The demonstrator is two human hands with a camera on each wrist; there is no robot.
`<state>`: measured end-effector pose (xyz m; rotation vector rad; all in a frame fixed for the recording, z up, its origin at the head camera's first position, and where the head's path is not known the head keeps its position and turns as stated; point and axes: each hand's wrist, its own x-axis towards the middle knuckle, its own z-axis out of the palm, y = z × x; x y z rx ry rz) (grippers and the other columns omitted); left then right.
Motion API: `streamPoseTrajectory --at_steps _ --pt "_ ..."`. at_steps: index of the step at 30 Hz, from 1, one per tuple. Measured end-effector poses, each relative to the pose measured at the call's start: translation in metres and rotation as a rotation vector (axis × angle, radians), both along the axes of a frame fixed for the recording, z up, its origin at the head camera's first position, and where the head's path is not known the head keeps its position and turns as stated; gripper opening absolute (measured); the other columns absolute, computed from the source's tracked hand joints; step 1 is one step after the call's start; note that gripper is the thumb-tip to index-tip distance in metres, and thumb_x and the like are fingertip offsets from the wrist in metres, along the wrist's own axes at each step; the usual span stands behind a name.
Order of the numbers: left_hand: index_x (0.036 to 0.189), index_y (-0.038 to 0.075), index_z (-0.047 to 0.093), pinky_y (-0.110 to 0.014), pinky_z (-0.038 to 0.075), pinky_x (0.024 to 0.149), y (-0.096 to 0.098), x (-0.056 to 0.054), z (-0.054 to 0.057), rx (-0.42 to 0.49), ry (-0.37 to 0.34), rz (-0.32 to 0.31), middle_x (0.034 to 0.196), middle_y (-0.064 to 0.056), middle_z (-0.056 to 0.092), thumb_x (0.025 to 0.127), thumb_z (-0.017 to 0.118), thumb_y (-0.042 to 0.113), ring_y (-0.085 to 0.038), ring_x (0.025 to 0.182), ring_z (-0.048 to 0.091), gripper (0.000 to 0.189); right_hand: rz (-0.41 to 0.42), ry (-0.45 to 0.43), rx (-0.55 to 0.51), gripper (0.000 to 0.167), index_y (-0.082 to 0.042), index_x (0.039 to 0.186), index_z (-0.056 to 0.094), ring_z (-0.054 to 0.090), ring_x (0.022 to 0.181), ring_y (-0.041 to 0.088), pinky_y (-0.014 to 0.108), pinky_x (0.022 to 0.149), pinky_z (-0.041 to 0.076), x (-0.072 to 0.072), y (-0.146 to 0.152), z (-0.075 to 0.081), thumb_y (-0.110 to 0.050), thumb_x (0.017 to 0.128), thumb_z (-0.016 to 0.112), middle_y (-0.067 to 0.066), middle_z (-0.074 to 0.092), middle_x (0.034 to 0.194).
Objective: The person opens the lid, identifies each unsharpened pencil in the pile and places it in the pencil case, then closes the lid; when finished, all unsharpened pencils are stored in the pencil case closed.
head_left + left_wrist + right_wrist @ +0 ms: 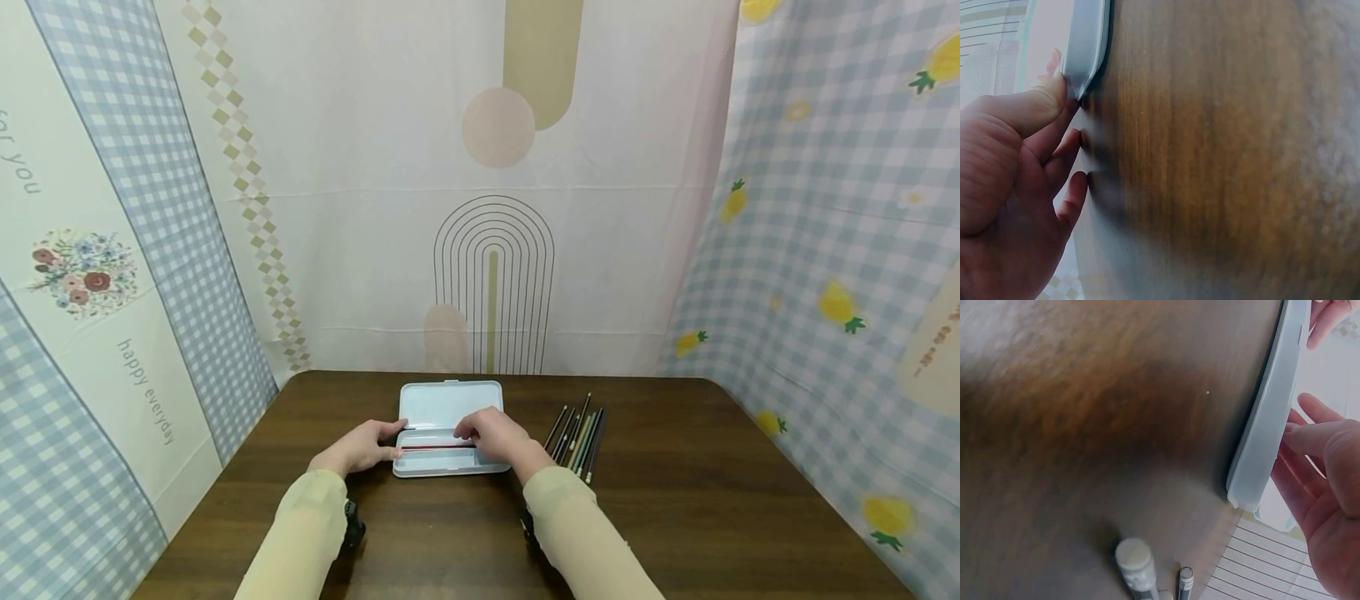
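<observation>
A pale blue pencil case (450,403) lies with its lid raised away from the person. A slim red pencil (438,447) rests lengthwise in its tray. My left hand (362,447) holds the case's left end, thumb at the near rim and forefinger by the hinge; in the left wrist view the thumb (1041,103) is against the case corner. Over the right half of the tray is my right hand (495,435), its fingers reaching down inside. The right wrist view shows loosely bent fingers (1300,487) beyond the case's side wall (1260,434), their tips partly hidden.
Several dark and green pencils (577,442) lie in a loose bundle right of the case, beside the right forearm. Their ends (1134,556) show close up in the right wrist view. Patterned cloth (360,275) hangs behind and beside the brown wooden table (690,500).
</observation>
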<state>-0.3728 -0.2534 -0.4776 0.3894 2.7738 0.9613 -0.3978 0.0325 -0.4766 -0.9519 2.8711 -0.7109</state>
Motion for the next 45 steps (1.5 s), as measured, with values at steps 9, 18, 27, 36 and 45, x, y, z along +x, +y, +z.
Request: streamPoseTrajectory --at_steps 9,18,27,36,45 --pt "0.157 0.007 0.054 -0.061 0.035 0.12 0.001 0.003 0.002 -0.005 0.003 0.005 0.157 -0.025 0.053 0.099 0.078 0.018 -0.044 0.148 0.045 0.064 -0.002 -0.05 0.007 0.041 -0.014 0.109 0.084 0.064 0.091 0.009 0.034 0.093 0.058 0.002 0.0 0.0 0.013 0.1 0.055 -0.006 0.075 0.099" --pt "0.157 0.009 0.055 -0.062 0.035 0.12 0.0 0.0 0.001 0.002 0.005 0.008 0.157 -0.024 0.053 0.099 0.078 0.018 -0.045 0.149 0.043 0.063 -0.028 -0.049 -0.051 0.037 -0.011 0.115 0.083 0.068 0.101 0.013 0.039 0.102 0.057 0.002 0.006 0.001 0.011 0.102 0.058 -0.003 0.077 0.108" --pt "0.156 0.008 0.056 -0.061 0.036 0.12 0.0 0.003 0.0 0.002 0.001 0.001 0.156 -0.023 0.054 0.098 0.079 0.017 -0.045 0.149 0.044 0.063 0.046 0.023 -0.227 0.027 -0.004 0.121 0.078 0.072 0.109 0.022 0.044 0.097 0.059 0.018 0.037 0.0 0.006 0.103 0.061 0.006 0.078 0.116" --pt "0.156 0.007 0.056 -0.062 0.037 0.118 -0.001 0.002 0.008 -0.019 0.011 0.001 0.153 -0.028 0.055 0.097 0.08 0.017 -0.045 0.146 0.047 0.064 -0.141 -0.034 -0.408 0.025 -0.007 0.124 0.078 0.071 0.111 0.023 0.044 0.094 0.059 0.025 0.1 -0.007 0.001 0.103 0.066 0.005 0.077 0.121" --pt "0.156 0.006 0.055 -0.062 0.038 0.118 0.001 0.002 0.005 -0.008 0.004 -0.006 0.154 -0.027 0.054 0.098 0.079 0.018 -0.046 0.147 0.045 0.064 -0.316 -0.076 -0.534 0.027 -0.006 0.126 0.077 0.07 0.111 0.023 0.046 0.096 0.057 0.028 0.137 -0.016 0.001 0.102 0.069 0.011 0.076 0.121"
